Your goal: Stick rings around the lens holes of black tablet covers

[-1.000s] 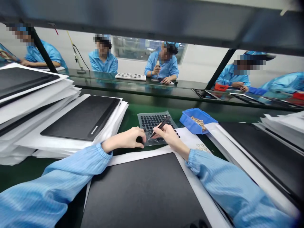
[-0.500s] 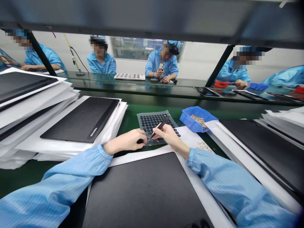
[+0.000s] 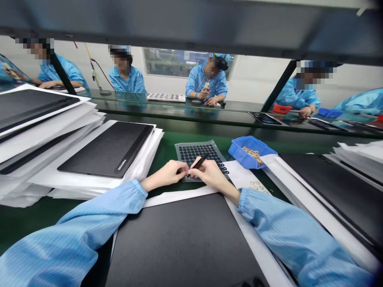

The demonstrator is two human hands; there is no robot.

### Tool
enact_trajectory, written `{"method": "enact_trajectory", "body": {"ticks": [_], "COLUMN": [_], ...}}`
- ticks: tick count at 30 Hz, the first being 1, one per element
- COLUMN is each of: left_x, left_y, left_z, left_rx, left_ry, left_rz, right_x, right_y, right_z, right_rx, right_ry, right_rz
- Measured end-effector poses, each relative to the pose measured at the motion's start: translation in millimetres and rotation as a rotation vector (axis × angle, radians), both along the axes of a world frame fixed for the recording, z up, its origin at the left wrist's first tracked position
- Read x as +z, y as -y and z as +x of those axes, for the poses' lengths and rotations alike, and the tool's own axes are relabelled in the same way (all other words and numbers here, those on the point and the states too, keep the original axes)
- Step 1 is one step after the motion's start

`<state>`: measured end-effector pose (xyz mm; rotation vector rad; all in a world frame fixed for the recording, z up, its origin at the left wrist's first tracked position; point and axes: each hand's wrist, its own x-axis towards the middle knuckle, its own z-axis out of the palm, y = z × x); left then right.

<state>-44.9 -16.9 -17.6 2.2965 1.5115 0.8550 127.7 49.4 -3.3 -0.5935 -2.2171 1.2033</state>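
My right hand is closed round a pair of slim black tweezers, whose point reaches down to the fingertips of my left hand. The fingers of that left hand are curled together at the near edge of a clear sheet bearing rows of black rings. Whatever sits between those fingertips is hidden. Below both hands lies a flat black cover on white paper, with dark round lens-like openings at its bottom edge.
A blue bin holds small brass-coloured rings; similar rings lie on white paper. Stacks of black covers interleaved with paper rise at left, with another stack at right. Co-workers sit beyond a raised shelf.
My left hand has shifted slightly right, and the tweezers' tip now meets its fingertips. The whole view has moved a little.
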Motion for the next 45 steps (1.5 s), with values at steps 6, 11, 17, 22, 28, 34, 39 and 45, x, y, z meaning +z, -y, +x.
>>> {"method": "enact_trajectory", "body": {"ticks": [6, 11, 17, 22, 28, 34, 39, 45], "left_x": [-9.7, -14.5, -9.2, -7.4, -5.1, -4.9, -7.4, -8.4], "left_y": [2, 12, 37, 41, 41, 42, 40, 40], "left_z": [4, 5, 2, 2, 3, 3, 4, 4], "left_rx": [0.027, 0.081, 0.016, -0.014, 0.005, 0.016, 0.038, 0.06], "left_ry": [0.031, 0.017, -0.112, -0.224, -0.281, -0.321, -0.316, -0.29], "left_rz": [0.056, 0.149, 0.163, 0.136, 0.153, 0.151, 0.155, 0.168], "right_x": [0.8, 1.7, -0.2, -3.5, -5.7, -0.1, 8.0, 5.4], "right_y": [2, 2, 1, -1, -2, 2, -7, -9], "right_z": [1, 3, 3, 2, 2, 3, 4, -3], "right_rx": [0.038, 0.035, 0.018, -0.006, -0.033, -0.06, -0.16, 0.047], "right_ry": [0.078, 0.103, 0.112, 0.118, 0.136, 0.142, 0.164, 0.328], "right_rz": [0.083, 0.072, 0.027, 0.004, 0.021, 0.061, 0.16, 0.229]}}
